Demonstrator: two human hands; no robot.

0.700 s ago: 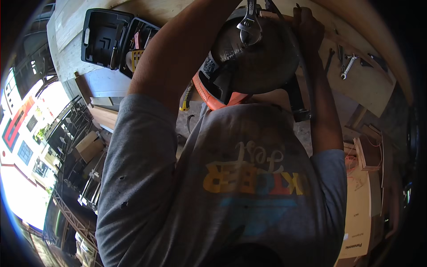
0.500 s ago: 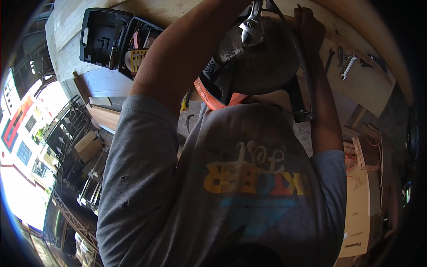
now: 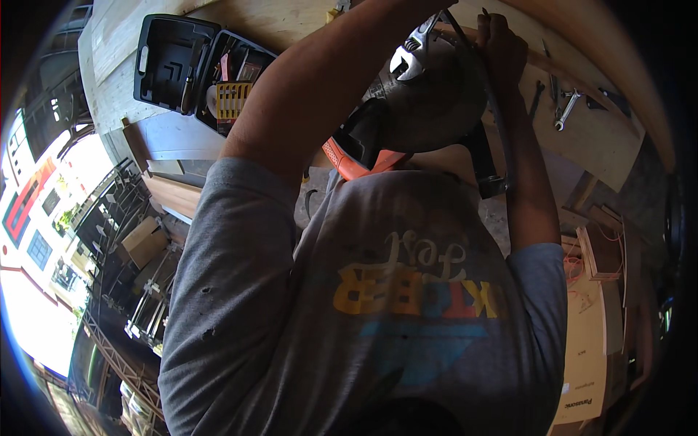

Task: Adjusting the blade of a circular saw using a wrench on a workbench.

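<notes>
My left hand [image 3: 433, 4] is at the top edge, mostly cut off by it. From it hangs a shiny adjustable wrench [image 3: 408, 64], jaw end down, over a round dark metal guard [image 3: 442, 109]. The guard belongs to a power tool with an orange and black handle [image 3: 358, 166] close to my chest. My right hand [image 3: 503, 45] is closed at the guard's far right side, and what its fingers grip is hidden. A black curved bar or cable [image 3: 488, 80] runs down between the guard and my right forearm.
An open black tool case [image 3: 169, 64] with a yellow bit holder [image 3: 233, 99] lies left on the wooden bench. A combination wrench [image 3: 567, 110] and other hand tools lie at right. Wooden boxes [image 3: 602, 251] and a cardboard sheet [image 3: 582, 356] are lower right.
The adjustable wrench has tilted, its jaw swinging slightly down and left while its upper end leans right. My left forearm has shifted slightly right. My right hand stays nearly in place.
</notes>
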